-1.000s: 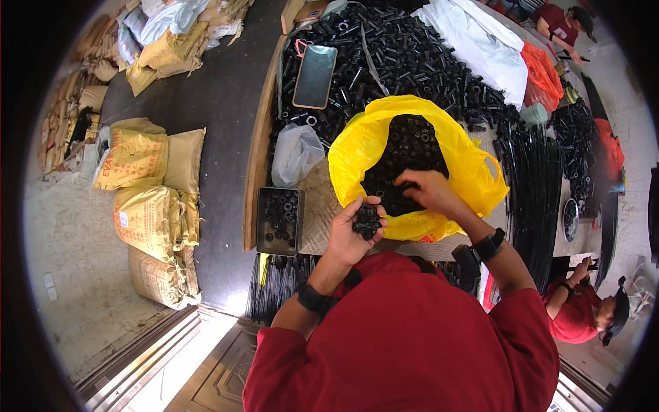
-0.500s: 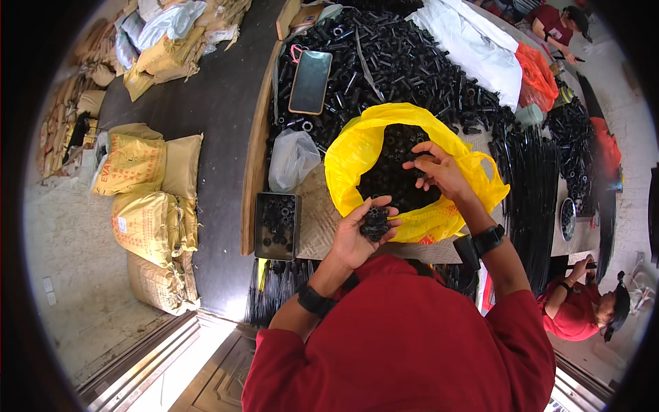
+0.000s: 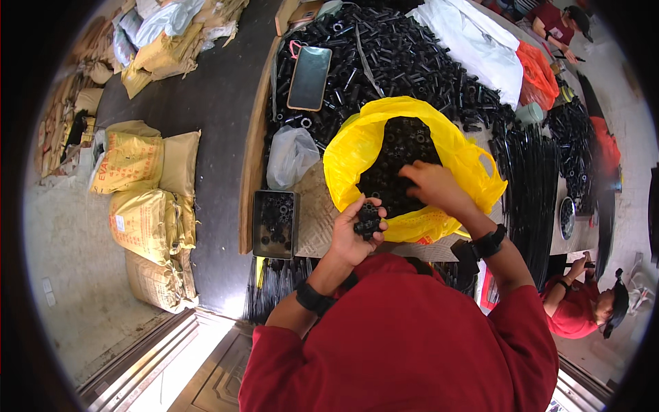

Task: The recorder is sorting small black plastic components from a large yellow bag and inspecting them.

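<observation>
Yellow plastic bag (image 3: 343,154) stands open before you on the work table (image 3: 312,206), loose black parts (image 3: 405,141) covering its visible interior. Your left hand (image 3: 347,239) is cupped at the near rim, its fingers half curled around a small cluster of dark pieces (image 3: 368,221). Your right hand (image 3: 438,185) reaches inside, fingers bent downward; whether they grip a part cannot be told. Judged by quantity, progress is early: one handful is picked out, while most parts lie unpicked in the bag. A dark tray (image 3: 274,255) to the left contains further small parts. Beyond the bag, a phone (image 3: 309,79) rests on a heap of short black tubes (image 3: 391,55). Stacked sacks (image 3: 141,223) occupy the far left; two co-workers (image 3: 576,314) appear at right.
</observation>
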Demonstrator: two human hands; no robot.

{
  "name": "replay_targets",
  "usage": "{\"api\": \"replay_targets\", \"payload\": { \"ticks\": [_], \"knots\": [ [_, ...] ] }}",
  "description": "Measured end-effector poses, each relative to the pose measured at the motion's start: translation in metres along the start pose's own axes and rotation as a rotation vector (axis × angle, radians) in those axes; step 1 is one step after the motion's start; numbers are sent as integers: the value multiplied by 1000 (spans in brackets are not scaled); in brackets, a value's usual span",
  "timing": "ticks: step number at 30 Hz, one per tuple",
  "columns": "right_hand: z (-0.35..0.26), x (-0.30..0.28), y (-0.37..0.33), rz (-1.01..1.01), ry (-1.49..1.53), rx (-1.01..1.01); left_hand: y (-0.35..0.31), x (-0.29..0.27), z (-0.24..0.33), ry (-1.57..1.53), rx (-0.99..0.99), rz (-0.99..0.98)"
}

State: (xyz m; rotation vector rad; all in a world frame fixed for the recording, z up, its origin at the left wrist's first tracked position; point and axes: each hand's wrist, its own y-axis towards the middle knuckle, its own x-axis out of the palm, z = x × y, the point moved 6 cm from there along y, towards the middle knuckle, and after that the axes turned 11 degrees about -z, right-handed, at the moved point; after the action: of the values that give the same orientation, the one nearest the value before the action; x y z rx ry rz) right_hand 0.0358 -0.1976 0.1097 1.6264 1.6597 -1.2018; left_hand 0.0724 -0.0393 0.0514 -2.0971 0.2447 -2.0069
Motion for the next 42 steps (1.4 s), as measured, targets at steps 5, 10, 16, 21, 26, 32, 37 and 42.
{"api": "replay_targets", "payload": {
  "ticks": [5, 10, 16, 21, 26, 32, 37, 42],
  "knots": [
    [0, 39, -1, -179, -217, -14, -3, 9, 8, -35, 83, -46],
    [-9, 36, 1, -165, -221, -24, -5, 10, 12, -16, 121, -7],
    [-37, 46, 2, -136, -71, -147, -11, 10, 22, -95, 182, -119],
    [-6, 40, 12, -38, 105, -183, -13, 15, 20, -35, 196, -147],
    [5, 6, 8, 38, 791, 101, -11, 21, 15, 35, 233, -45],
    [-56, -11, 10, -126, 991, 11, -5, 12, 15, 8, 247, 13],
    [1, 12, 13, 122, 2, 5, -5, 1, 14, -101, 178, -48],
    [-5, 35, 13, 42, 56, -18, -7, 1, 16, -136, 188, 0]
  ]
}}
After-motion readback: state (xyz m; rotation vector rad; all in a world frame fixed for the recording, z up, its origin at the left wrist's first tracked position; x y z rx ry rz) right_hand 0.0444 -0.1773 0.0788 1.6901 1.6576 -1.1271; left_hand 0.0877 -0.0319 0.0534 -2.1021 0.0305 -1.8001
